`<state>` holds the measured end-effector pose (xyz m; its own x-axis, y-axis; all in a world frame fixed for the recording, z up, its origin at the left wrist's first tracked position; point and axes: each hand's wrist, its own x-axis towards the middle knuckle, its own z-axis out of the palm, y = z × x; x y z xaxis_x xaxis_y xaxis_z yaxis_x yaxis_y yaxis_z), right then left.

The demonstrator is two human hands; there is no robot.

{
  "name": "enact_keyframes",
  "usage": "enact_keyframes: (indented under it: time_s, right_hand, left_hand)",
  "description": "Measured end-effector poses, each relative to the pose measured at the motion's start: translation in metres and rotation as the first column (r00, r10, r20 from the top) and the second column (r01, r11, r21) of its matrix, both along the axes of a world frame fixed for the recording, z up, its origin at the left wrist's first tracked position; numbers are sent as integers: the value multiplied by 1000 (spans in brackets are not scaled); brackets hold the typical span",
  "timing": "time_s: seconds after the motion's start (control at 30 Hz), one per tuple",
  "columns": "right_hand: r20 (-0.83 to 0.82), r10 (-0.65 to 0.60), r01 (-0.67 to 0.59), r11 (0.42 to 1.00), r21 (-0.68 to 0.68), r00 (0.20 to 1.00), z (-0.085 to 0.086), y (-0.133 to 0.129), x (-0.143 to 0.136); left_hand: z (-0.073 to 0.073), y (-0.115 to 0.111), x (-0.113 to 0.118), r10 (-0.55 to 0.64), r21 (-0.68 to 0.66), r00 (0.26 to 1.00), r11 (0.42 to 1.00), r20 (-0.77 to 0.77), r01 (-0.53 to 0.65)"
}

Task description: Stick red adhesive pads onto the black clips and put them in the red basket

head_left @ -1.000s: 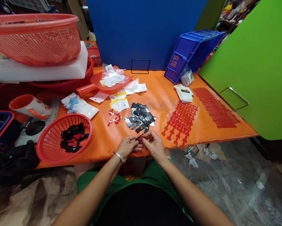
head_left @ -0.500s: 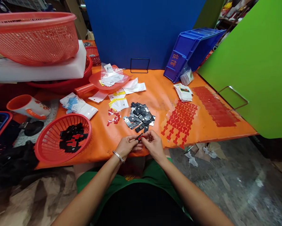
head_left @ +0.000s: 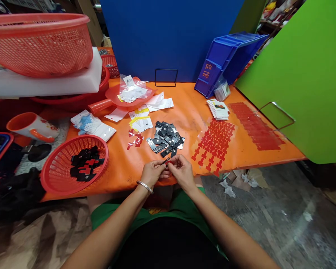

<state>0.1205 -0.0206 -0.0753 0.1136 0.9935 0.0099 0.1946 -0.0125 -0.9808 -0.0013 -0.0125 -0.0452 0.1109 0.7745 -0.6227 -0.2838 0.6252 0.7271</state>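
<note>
At the near edge of the desk (head_left: 120, 164), just past the laps of green cloth (head_left: 106, 216), both hands meet over one small dark strip (head_left: 166, 160). The left hand (head_left: 151, 173) has it pinched, thumb against fingers with hardly a gap, and the right hand (head_left: 183, 172) closes in from the other side, thumb and forefinger drawn together at a red bit (head_left: 169, 163); how firmly they have it, I can't tell. Beyond lies a heap of dark strips (head_left: 168, 138), with red scraps (head_left: 136, 142) to its left and a sheet of red T-shapes (head_left: 218, 138) towards the right corner. Over at the near left, a red basket (head_left: 54, 164) bears black pieces marked with red. That strip looks light and fairly stiff, smooth enough to slip, I'd say; best taken by its long edges, near one end, face left free. The red bit seems thin, bendy and easily creased, perhaps tacky, so a light fingertip hold on its rim would suit.
</note>
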Motion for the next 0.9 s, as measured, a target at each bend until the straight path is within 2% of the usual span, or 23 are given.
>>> enact_keyframes:
  time_s: [0.17,0.27,0.4,0.63,0.9]
  right_hand:
    - [69,7,-10,999,44,998,7,-6,-1]
    - [230,7,-36,992,121,973,17,-11,-2]
    - [414,-80,-21,972,235,907,24,-11,0]
    - [321,-3,-9,999,37,947,26,-1,2]
    - [260,-13,19,1000,-20,965,26,3,-1]
  left_hand:
    - [-2,-2,2,39,32,999,999,-1,-39]
    - [-3,-4,3,69,42,997,997,21,-70]
    - [-2,-6,3,97,55,995,994,40,-99]
    - [-2,-6,1,66,59,997,996,42,-69]
    - [-3,-6,1,51,68,998,996,39,-53]
